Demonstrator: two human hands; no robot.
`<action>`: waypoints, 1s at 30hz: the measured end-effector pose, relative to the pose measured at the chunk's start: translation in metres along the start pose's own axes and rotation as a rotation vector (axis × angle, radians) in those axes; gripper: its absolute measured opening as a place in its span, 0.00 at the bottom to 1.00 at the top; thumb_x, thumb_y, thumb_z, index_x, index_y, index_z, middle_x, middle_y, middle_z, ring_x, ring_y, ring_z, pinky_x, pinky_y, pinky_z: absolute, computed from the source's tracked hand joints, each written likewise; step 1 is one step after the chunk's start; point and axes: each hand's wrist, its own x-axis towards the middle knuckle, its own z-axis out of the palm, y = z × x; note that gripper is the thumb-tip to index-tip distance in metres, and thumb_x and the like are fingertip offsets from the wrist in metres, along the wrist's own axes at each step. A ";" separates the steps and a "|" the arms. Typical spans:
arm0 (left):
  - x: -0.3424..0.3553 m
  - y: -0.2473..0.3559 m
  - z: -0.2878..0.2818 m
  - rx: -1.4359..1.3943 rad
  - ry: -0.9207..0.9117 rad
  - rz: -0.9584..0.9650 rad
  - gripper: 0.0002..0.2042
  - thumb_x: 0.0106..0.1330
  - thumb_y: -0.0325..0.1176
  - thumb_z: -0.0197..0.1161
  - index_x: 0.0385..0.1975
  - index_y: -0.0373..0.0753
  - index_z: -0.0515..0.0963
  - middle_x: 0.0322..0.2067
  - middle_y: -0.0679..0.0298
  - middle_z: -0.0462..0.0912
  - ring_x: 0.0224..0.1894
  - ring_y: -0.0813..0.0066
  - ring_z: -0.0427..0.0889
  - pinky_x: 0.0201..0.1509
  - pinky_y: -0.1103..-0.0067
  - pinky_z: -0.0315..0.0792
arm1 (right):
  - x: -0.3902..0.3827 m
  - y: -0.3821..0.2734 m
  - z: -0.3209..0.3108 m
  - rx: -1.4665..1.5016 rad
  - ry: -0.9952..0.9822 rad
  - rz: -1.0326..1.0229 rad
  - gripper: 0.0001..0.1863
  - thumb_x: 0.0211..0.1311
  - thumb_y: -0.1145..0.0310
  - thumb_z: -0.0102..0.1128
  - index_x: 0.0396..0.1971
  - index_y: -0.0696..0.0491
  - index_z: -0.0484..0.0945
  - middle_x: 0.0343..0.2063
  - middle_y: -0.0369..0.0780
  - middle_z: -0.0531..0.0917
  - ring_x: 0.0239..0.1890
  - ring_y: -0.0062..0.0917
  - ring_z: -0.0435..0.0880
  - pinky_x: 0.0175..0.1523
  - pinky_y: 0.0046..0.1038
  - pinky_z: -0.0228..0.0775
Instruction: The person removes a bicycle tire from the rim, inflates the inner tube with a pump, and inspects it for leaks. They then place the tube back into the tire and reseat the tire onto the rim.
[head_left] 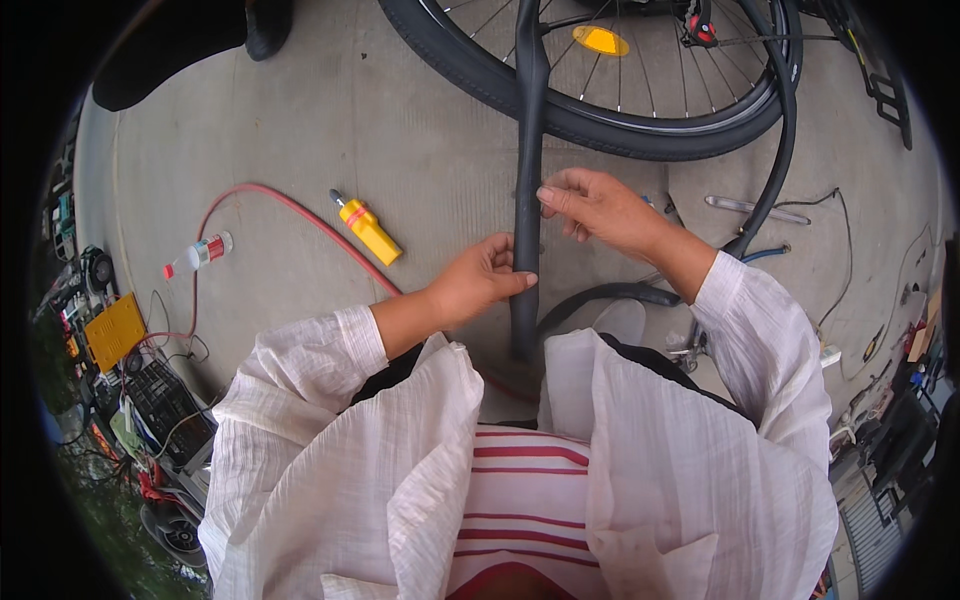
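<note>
A black inner tube [527, 160] runs down in front of me from the bicycle wheel [640, 135]. My left hand [475, 285] grips the tube low down, its thumb across the front and its fingers at the left side. Higher up, my right hand [600, 215] is closed in a pinch at the tube's right edge, with the thumb tip against the rubber and the other fingers curled. More of the black tube [785, 130] loops down on the right, beside the wheel. The lower end of the tube hangs near my lap.
On the concrete floor to the left lie a yellow tool [370, 230], a red hose [300, 215] and a plastic bottle [200, 255]. A metal tyre lever [755, 208] lies at the right, near a thin cable [848, 240]. Someone's dark shoe [268, 28] shows at the upper left.
</note>
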 end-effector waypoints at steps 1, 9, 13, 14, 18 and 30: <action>-0.003 0.001 0.005 -0.036 -0.003 0.012 0.19 0.65 0.24 0.62 0.54 0.37 0.68 0.41 0.68 0.77 0.43 0.81 0.77 0.47 0.81 0.74 | 0.004 -0.004 0.003 0.026 0.004 0.028 0.24 0.66 0.52 0.59 0.45 0.61 0.77 0.31 0.38 0.80 0.26 0.16 0.74 0.31 0.19 0.67; -0.003 0.002 0.006 -0.100 -0.095 0.076 0.21 0.64 0.21 0.61 0.57 0.36 0.66 0.44 0.67 0.76 0.46 0.79 0.76 0.52 0.80 0.73 | 0.010 -0.008 0.003 0.133 0.074 0.032 0.19 0.62 0.54 0.64 0.34 0.57 0.78 0.26 0.35 0.77 0.24 0.14 0.71 0.27 0.18 0.62; -0.003 0.002 0.007 -0.081 -0.091 0.113 0.25 0.65 0.20 0.60 0.62 0.38 0.63 0.47 0.66 0.76 0.50 0.79 0.75 0.55 0.80 0.71 | 0.002 -0.016 0.004 0.153 0.101 0.029 0.17 0.62 0.55 0.65 0.32 0.56 0.78 0.24 0.34 0.77 0.24 0.14 0.71 0.27 0.17 0.62; -0.003 0.002 0.007 -0.076 -0.094 0.123 0.26 0.65 0.20 0.60 0.64 0.39 0.62 0.48 0.66 0.76 0.52 0.79 0.75 0.57 0.79 0.71 | 0.001 -0.017 0.003 0.152 0.108 0.026 0.17 0.62 0.56 0.65 0.32 0.56 0.78 0.24 0.34 0.76 0.24 0.14 0.71 0.27 0.17 0.63; -0.003 0.005 0.011 -0.087 -0.078 0.143 0.30 0.65 0.20 0.60 0.67 0.39 0.58 0.47 0.65 0.75 0.50 0.78 0.75 0.56 0.79 0.71 | -0.001 -0.013 0.000 0.188 0.111 0.001 0.16 0.64 0.56 0.63 0.31 0.56 0.77 0.24 0.34 0.76 0.24 0.15 0.71 0.27 0.18 0.64; -0.004 0.004 0.017 -0.107 -0.043 0.172 0.30 0.64 0.19 0.59 0.67 0.39 0.59 0.47 0.65 0.75 0.48 0.79 0.75 0.53 0.81 0.71 | -0.028 0.010 0.015 0.255 0.059 0.097 0.15 0.65 0.60 0.62 0.36 0.58 0.77 0.29 0.37 0.80 0.28 0.18 0.77 0.29 0.18 0.68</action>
